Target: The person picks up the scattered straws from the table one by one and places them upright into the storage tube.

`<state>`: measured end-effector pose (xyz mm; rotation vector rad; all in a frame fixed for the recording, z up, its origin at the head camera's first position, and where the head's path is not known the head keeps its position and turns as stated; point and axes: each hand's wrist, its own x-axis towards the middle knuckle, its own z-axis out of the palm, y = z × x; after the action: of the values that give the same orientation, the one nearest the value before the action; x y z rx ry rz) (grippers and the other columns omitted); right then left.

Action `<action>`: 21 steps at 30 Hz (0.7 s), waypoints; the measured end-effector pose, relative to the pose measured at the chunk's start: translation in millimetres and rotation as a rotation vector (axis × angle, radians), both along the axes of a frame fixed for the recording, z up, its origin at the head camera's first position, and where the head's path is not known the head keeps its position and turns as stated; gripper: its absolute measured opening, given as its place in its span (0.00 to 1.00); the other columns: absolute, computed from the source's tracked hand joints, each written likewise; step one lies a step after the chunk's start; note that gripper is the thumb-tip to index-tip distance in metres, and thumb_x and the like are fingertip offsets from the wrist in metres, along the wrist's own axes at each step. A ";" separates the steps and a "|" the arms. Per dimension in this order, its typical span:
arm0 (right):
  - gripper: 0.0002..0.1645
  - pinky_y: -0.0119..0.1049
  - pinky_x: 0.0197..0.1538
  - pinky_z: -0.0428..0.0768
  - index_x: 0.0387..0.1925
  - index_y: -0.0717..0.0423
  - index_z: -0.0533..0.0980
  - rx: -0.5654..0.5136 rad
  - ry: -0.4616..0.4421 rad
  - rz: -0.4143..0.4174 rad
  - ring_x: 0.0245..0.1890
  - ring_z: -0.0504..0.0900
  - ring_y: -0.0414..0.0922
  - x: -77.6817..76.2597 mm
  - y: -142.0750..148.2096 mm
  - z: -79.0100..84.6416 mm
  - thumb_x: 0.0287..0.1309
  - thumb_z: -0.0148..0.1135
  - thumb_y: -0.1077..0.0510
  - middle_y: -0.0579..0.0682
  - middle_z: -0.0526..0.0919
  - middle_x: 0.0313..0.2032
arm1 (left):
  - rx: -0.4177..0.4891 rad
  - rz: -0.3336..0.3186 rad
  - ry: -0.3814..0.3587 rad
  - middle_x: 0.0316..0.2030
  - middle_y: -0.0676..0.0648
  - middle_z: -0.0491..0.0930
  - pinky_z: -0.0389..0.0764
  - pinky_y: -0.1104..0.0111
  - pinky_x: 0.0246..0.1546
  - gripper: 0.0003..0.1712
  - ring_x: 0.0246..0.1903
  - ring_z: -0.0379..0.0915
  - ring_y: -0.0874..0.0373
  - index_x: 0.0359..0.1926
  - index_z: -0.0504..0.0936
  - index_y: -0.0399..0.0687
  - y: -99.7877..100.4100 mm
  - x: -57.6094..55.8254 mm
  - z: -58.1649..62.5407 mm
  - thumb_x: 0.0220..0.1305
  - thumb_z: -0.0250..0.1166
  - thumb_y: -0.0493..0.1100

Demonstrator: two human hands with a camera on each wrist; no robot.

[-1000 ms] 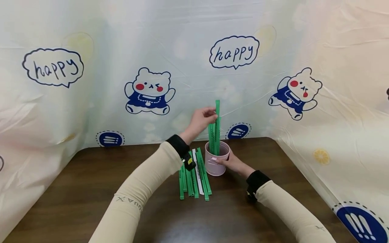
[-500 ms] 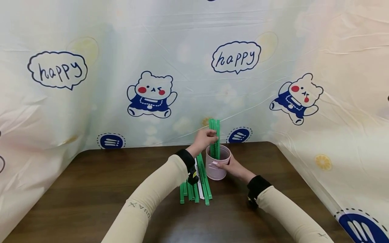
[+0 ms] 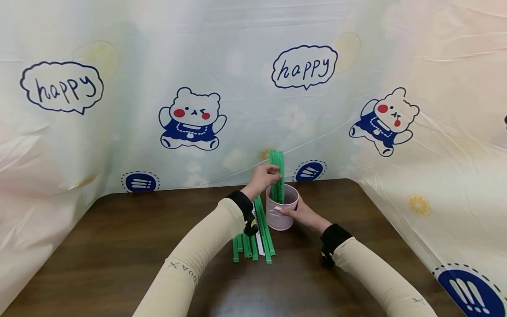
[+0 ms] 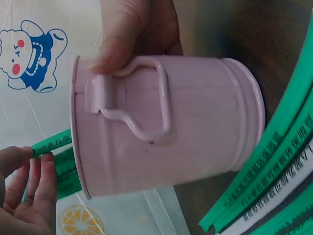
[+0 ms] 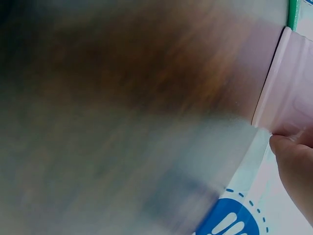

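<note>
My left hand (image 3: pixel 263 177) is over a pink metal bucket (image 3: pixel 280 216), pinching a green wrapped straw (image 4: pixel 54 142) that stands in it. More green straws (image 3: pixel 280 158) stand upright together in the bucket, their tops above the rim. From the right, my right hand (image 3: pixel 306 214) grips the bucket, with the thumb beside its small folded handle (image 4: pixel 164 105). In the right wrist view the thumb (image 5: pixel 293 156) presses against the bucket wall. The lower ends of the straws are hidden inside the bucket.
Left of the bucket lies a row of green wrapped straws (image 3: pixel 264 233) with one white straw (image 3: pixel 259 244) among them, partly under my left wrist. A brown wooden table (image 3: pixel 119 255) bears everything. A printed curtain (image 3: pixel 245 66) hangs behind its back edge.
My left hand has come down with the straw, which now sits lower in the bucket, level with the others. The right hand keeps its grip on the bucket.
</note>
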<state>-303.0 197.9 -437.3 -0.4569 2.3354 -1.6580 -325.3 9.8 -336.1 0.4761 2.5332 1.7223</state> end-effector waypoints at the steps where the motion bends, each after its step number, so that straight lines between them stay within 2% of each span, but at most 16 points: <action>1: 0.58 0.61 0.79 0.60 0.79 0.58 0.41 0.006 -0.001 -0.002 0.74 0.60 0.61 0.0 -0.7 0.8 0.66 0.68 0.47 0.66 0.56 0.75 | -0.012 0.003 0.009 0.55 0.32 0.84 0.87 0.60 0.54 0.21 0.53 0.83 0.41 0.63 0.79 0.35 -0.5 -0.2 0.3 0.72 0.62 0.35; 6: 0.59 0.62 0.80 0.59 0.80 0.57 0.39 0.003 0.007 0.001 0.74 0.59 0.62 -0.1 -3.7 1.8 0.66 0.67 0.46 0.66 0.55 0.76 | -0.041 0.018 0.039 0.54 0.34 0.84 0.87 0.58 0.54 0.20 0.53 0.83 0.42 0.62 0.80 0.37 -8.3 0.3 2.4 0.72 0.62 0.37; 10: 0.60 0.63 0.80 0.58 0.80 0.56 0.38 -0.003 0.005 0.004 0.75 0.59 0.63 1.0 -4.4 -0.3 0.66 0.68 0.46 0.66 0.54 0.77 | 0.026 0.027 0.024 0.56 0.33 0.81 0.85 0.56 0.58 0.21 0.56 0.80 0.40 0.64 0.78 0.37 -25.6 0.3 9.8 0.74 0.59 0.37; 13: 0.61 0.65 0.80 0.57 0.81 0.56 0.36 -0.003 -0.004 -0.004 0.76 0.58 0.63 3.1 -4.5 -0.2 0.66 0.67 0.46 0.66 0.53 0.77 | 0.065 0.053 -0.002 0.57 0.32 0.81 0.85 0.56 0.59 0.21 0.57 0.80 0.39 0.64 0.78 0.36 -45.3 -4.1 17.5 0.74 0.57 0.37; 16: 0.59 0.65 0.80 0.55 0.80 0.56 0.36 -0.003 -0.012 -0.013 0.76 0.58 0.63 3.8 -4.6 0.4 0.67 0.67 0.48 0.66 0.53 0.77 | 0.065 0.097 -0.031 0.58 0.31 0.81 0.84 0.54 0.61 0.21 0.57 0.80 0.39 0.64 0.78 0.35 -68.7 -10.2 23.2 0.74 0.57 0.37; 21: 0.59 0.64 0.81 0.55 0.80 0.55 0.38 -0.007 -0.005 -0.011 0.76 0.59 0.62 0.6 -4.1 2.5 0.66 0.68 0.49 0.65 0.53 0.77 | 0.031 0.147 -0.057 0.63 0.30 0.78 0.82 0.54 0.63 0.22 0.60 0.78 0.37 0.66 0.76 0.34 -107.9 -13.6 20.0 0.75 0.56 0.38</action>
<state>-302.5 193.9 -434.8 -0.4417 2.3334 -1.6701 -338.9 -98.1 -316.0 0.2435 2.5634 1.7970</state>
